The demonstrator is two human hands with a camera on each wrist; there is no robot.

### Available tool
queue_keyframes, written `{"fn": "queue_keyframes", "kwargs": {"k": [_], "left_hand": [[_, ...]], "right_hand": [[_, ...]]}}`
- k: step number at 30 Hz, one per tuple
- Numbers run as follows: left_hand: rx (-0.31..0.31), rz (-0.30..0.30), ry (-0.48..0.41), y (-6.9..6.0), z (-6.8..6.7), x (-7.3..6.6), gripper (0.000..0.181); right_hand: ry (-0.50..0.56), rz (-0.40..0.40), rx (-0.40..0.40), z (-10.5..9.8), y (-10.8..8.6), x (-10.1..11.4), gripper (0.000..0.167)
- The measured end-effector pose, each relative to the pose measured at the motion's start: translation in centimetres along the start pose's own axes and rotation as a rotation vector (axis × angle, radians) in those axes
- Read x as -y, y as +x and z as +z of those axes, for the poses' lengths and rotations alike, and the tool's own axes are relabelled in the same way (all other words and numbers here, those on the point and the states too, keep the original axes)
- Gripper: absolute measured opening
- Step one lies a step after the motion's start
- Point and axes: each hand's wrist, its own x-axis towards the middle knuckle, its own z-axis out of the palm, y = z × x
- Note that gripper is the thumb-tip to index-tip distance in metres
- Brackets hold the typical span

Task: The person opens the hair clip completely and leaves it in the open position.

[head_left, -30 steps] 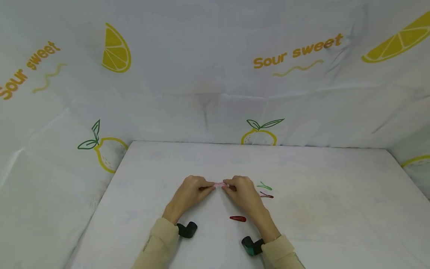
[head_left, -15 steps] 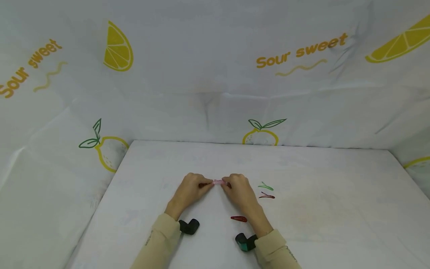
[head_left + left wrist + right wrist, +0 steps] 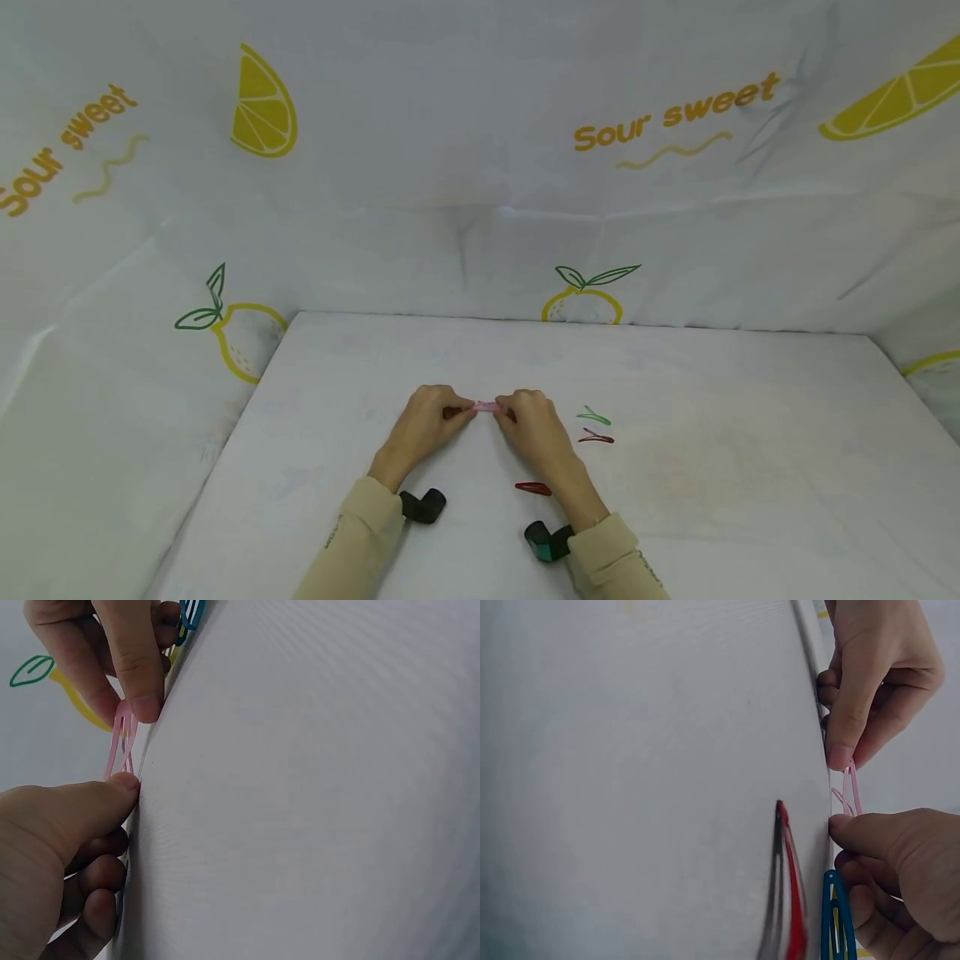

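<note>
A small pink snap hair clip (image 3: 487,407) is stretched between my two hands above the white table. My left hand (image 3: 430,423) pinches one end with thumb and forefinger. The other end is pinched by my right hand (image 3: 534,429). In the left wrist view the narrow strips of the pink clip (image 3: 122,746) show between the fingertips. From the right wrist, one thin strip of the pink clip (image 3: 853,787) stands away from its frame. A teal hair clip (image 3: 838,915) appears beside my right fingers; I cannot tell whether they touch it.
On the white table (image 3: 750,467), a green hair clip (image 3: 594,415) and a dark red one (image 3: 596,436) lie spread right of my right hand. Nearer me is a red clip (image 3: 533,488), beside my right forearm. A lemon-printed cloth (image 3: 420,167) hangs behind the table.
My right forearm has shifted slightly left, and the head view has moved a little. Both hands keep their pinch on the pink hair clip; the clips on the table stay put.
</note>
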Motion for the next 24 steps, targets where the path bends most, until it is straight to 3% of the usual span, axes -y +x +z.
{"fn": "queue_keyframes", "kwargs": {"k": [24], "left_hand": [[0.015,-0.007,-0.005,-0.31,-0.39,-0.13,0.009]], "right_hand": [[0.025,0.013,-0.003,-0.03,-0.16,0.16,0.014]]}}
